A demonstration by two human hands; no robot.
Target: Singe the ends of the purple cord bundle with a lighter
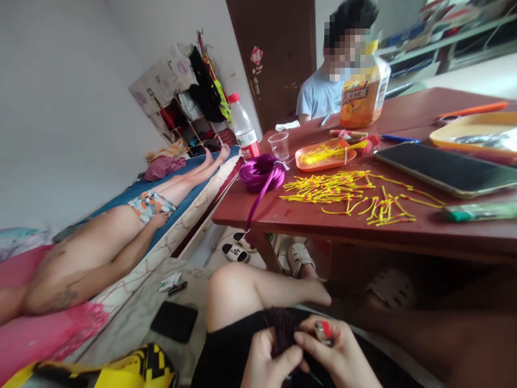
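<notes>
Over my lap, my left hand (271, 358) pinches a dark purple bundle of cords (284, 327), its thumb pressed toward the fingers. My right hand (337, 347) is closed at the bundle's right side, thumb and fingertips touching the cords. A lighter (324, 330) with a red part and a metal end is tucked in the right hand's fingers. Both hands overlap the bundle, so its lower part is partly hidden. On the table above are a coil of purple cord (260, 173), its tail hanging over the edge, and several yellow knotted cords (331, 187).
The red-brown table (299, 218) holds an orange tray (351, 156), a plastic cup (278, 144), a bottle (246, 129), a tea jug (361, 99) and a phone (448, 167). One person (327, 91) sits behind it. Another person (105, 237) lies on a bed at left.
</notes>
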